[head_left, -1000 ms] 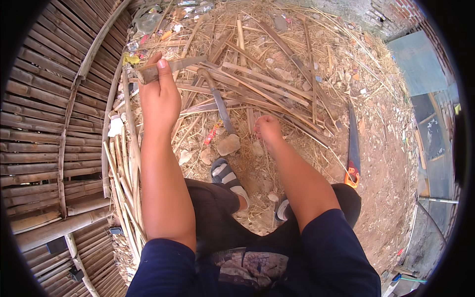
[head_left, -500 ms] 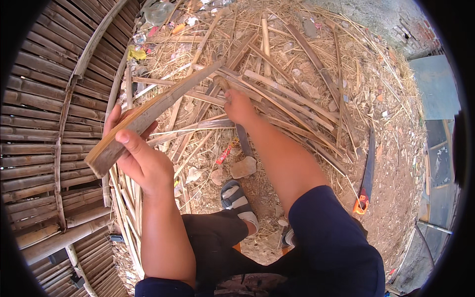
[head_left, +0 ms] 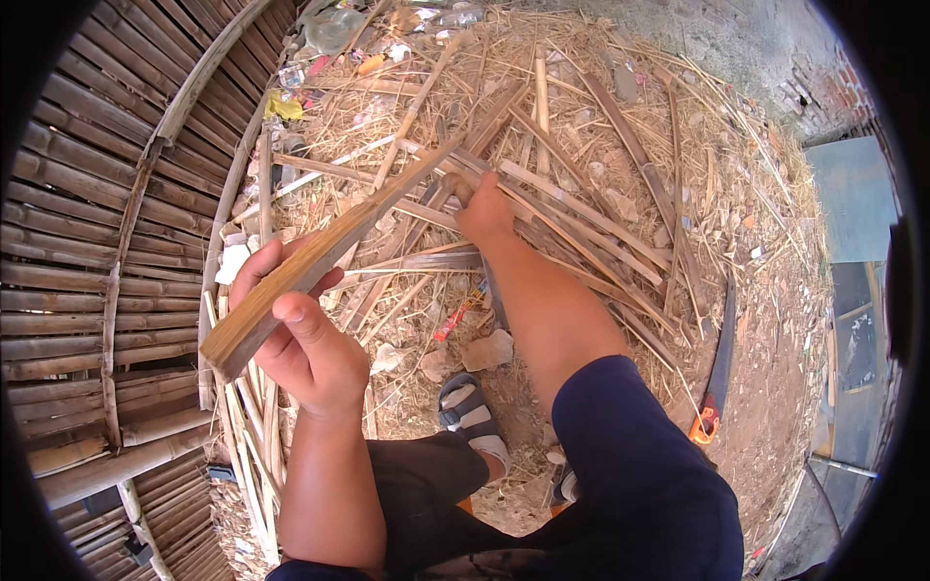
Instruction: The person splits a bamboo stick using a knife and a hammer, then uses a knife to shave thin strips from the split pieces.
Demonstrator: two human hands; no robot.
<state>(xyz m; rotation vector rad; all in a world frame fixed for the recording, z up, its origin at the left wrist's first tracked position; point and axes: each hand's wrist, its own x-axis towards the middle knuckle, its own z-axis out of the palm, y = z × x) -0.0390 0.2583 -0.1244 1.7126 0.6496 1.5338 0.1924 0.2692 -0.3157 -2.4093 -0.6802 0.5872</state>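
Comparing with a second ago, I see my left hand (head_left: 310, 339) has drawn back toward me and lifted a flat bamboo slat (head_left: 320, 261) out of the heap; it was stretched far out over the pile then. Its fingers are clamped round the near end of the slat, thumb on top, and the slat slants up and away to the right, its far tip over the litter. My right hand (head_left: 484, 215) has gone forward in turn, from near my knee out onto the pile of split bamboo strips (head_left: 581, 223). It rests closed on what looks like a short dark piece, though I cannot tell exactly what it grips. I judge one slat is picked out and the next is being sought.

Underfoot is bare dirt ground (head_left: 775, 320) strewn with straw, strips and bits of rubbish. A woven bamboo panel (head_left: 87, 242) curves along the left. A saw with an orange handle (head_left: 715, 378) lies on the right, well apart from both hands. My sandalled foot (head_left: 470, 412) sits below the pile.
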